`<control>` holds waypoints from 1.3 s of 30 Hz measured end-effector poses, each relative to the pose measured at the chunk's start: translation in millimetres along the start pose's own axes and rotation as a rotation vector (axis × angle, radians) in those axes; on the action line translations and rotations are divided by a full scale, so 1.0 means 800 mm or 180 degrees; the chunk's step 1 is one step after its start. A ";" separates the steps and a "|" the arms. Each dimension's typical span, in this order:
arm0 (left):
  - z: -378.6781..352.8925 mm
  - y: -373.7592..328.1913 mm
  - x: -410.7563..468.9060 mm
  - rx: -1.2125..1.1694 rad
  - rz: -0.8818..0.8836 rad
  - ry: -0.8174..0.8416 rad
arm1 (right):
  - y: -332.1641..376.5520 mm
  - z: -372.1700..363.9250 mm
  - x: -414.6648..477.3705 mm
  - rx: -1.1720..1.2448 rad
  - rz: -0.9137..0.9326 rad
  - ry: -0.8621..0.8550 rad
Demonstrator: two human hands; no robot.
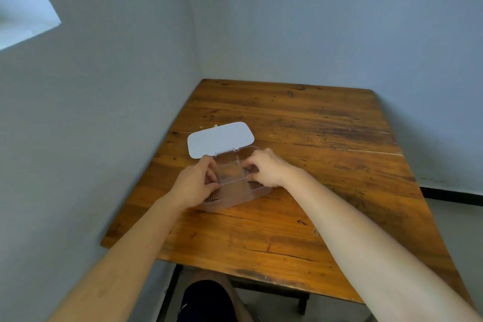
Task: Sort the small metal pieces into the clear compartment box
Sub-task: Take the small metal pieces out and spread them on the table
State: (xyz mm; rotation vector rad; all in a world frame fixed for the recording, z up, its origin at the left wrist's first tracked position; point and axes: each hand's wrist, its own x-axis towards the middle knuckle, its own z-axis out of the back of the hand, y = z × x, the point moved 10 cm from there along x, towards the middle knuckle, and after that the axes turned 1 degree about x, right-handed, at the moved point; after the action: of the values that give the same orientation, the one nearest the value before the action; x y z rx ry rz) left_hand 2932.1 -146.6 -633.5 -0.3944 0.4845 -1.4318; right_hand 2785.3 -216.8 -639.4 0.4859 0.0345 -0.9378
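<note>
Both forearms reach mid-frame, left hand (194, 183) and right hand (266, 167) fingers curled over the compartment box (235, 191), pinch unclear; keep pieces low.

Table (300, 138): wood, orange-brown varnish with a low sheen, dark grain streaks, knots and fine cracks; the near edge looks worn and duller. Compartment box (235, 195): clear plastic, smooth, faintly glossy, wood tone showing through walls and dividers. Its lid (220, 139), beyond the fingertips of both hands: opaque white plastic, smooth, matt to satin. Small metal pieces (245, 170) just beside the right hand (266, 168) fingertips: dull grey metal, detail too small to resolve; more under the left hand (194, 185), glinting slightly. Wire piece (315, 231) on the table, well apart from the fingers: thin pale metal. Walls (313, 21): matt painted plaster, slightly uneven.
</note>
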 end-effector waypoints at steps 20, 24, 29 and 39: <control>0.013 0.003 -0.018 -0.0940 0.0006 -0.0531 | -0.001 0.018 -0.029 0.0562 -0.0201 -0.0885; 0.023 0.001 -0.024 -0.1016 0.0050 -0.0672 | -0.008 0.031 -0.037 0.0978 -0.0241 -0.1173; 0.059 -0.022 -0.025 -0.1001 -0.0029 -0.0934 | -0.019 0.073 -0.059 0.1726 -0.0325 -0.1687; 0.118 -0.155 -0.020 -0.1324 -0.0798 -0.1372 | -0.065 0.170 -0.151 0.2720 -0.0270 -0.2543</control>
State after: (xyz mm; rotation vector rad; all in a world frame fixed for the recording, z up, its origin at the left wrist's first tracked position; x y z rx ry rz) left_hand 2878.2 -146.4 -486.5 -1.1046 0.3856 -1.4278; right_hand 2647.6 -206.6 -509.7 0.8573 -1.1133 -1.1551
